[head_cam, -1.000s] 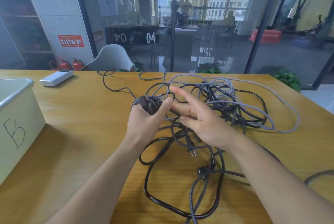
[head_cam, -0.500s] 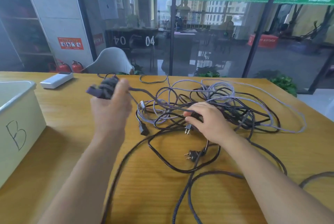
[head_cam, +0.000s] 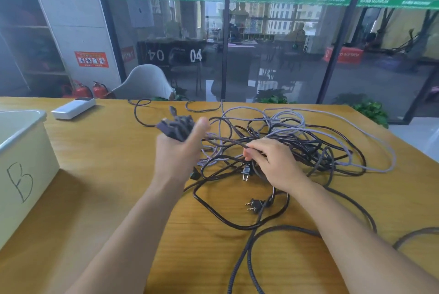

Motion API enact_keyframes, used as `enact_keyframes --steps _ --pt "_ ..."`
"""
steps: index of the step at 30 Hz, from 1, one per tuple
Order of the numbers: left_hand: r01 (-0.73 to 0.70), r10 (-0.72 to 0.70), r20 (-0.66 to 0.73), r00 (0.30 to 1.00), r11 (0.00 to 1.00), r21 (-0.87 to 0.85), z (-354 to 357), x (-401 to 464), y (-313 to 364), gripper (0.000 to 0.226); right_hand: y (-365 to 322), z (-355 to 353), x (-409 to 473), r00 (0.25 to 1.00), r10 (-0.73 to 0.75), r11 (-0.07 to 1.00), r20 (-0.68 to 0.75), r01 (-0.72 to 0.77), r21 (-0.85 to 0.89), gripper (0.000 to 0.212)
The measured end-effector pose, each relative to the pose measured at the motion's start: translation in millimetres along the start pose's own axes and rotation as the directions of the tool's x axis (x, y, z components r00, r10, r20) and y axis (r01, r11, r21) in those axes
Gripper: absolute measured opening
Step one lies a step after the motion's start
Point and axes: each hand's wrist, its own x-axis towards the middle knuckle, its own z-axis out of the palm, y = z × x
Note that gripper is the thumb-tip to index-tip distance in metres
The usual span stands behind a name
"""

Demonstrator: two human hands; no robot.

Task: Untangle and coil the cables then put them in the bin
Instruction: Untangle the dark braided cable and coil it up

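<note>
A tangle of black, grey and braided cables (head_cam: 297, 141) lies on the wooden table (head_cam: 99, 165) ahead of me. My left hand (head_cam: 180, 148) is raised above the table, shut on a small coil of dark braided cable (head_cam: 177, 125). From the coil a braided strand runs right to my right hand (head_cam: 270, 158), which pinches it over the tangle. Two black plugs lie below my right hand: one (head_cam: 245, 171) close by, another (head_cam: 255, 205) nearer me. The pale bin (head_cam: 23, 151) marked "B" stands at the left edge.
A white rectangular device (head_cam: 73, 108) lies at the table's far left. A white chair (head_cam: 145, 82) stands behind the table before a glass wall. A braided cable (head_cam: 240, 267) trails off the near edge, and another loop (head_cam: 418, 234) shows at the right.
My left hand carried the coil left, then back toward the middle. My right hand closed on the braided strand and now pinches it near the tangle's middle.
</note>
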Motion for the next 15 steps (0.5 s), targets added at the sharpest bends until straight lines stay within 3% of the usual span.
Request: enact_keyframes --steps 3,6,13,15 --pt "-0.058 0.029 0.126 0.992 0.972 0.227 22 -8 -10 0.034 1 0 -3 1.000 0.003 0.999 -0.026 -0.002 0.051 0.023" --pt "-0.053 0.002 0.146 0.989 0.937 0.346 32 -4 -17 0.008 1 -1 -4 0.999 -0.013 0.996 -0.034 0.016 0.088 0.024" --pt "-0.110 -0.051 0.234 0.971 0.771 0.627 40 10 -27 0.030 9 -4 -6 0.996 -0.083 0.991 0.015 0.081 0.107 0.023" --pt "-0.102 -0.059 0.238 0.970 0.786 0.610 32 12 -26 0.037 14 -5 -5 0.999 -0.046 0.990 0.029 0.042 0.137 0.017"
